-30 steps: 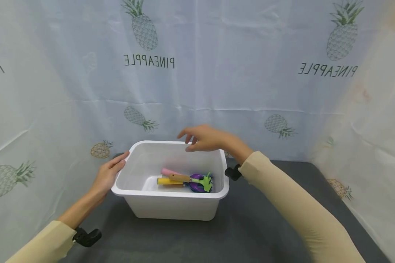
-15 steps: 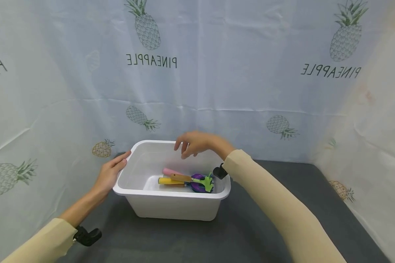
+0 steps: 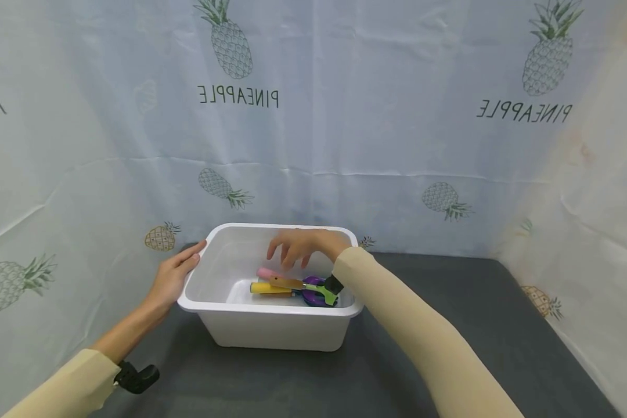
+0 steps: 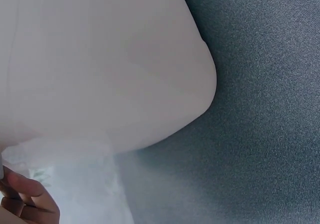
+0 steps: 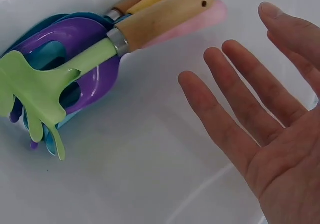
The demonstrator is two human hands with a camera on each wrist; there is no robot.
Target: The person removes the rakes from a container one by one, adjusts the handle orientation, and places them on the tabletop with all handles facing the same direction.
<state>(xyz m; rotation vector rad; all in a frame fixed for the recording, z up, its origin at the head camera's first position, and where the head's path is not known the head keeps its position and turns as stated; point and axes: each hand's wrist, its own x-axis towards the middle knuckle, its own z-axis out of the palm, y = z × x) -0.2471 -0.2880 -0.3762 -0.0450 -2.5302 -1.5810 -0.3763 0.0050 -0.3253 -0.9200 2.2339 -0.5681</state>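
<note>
A white plastic tub (image 3: 271,328) stands on the dark tabletop. My left hand (image 3: 169,278) grips its left rim; in the left wrist view, the curled fingers (image 4: 37,204) show at the edge. Inside the tub, at the right, lies a small pile of garden hand tools. On top is a light green hand rake (image 5: 37,86) with a wooden handle. Under it are a purple tool head (image 5: 92,26), blue tool parts, a yellow handle (image 3: 263,288) and a pink handle (image 3: 266,273). My right hand (image 3: 300,247) hangs inside the tub above the handles, fingers spread and holding nothing.
The dark tabletop (image 3: 449,307) extends to the right of the tub. Behind and at both sides hangs a pale curtain (image 3: 345,133) printed with pineapples. The tub's walls surround the right hand, and its back wall is close behind the knuckles.
My right hand has come down and slightly left, from above the tub's back rim into the tub over the tools. My left hand and the tub have stayed in place.
</note>
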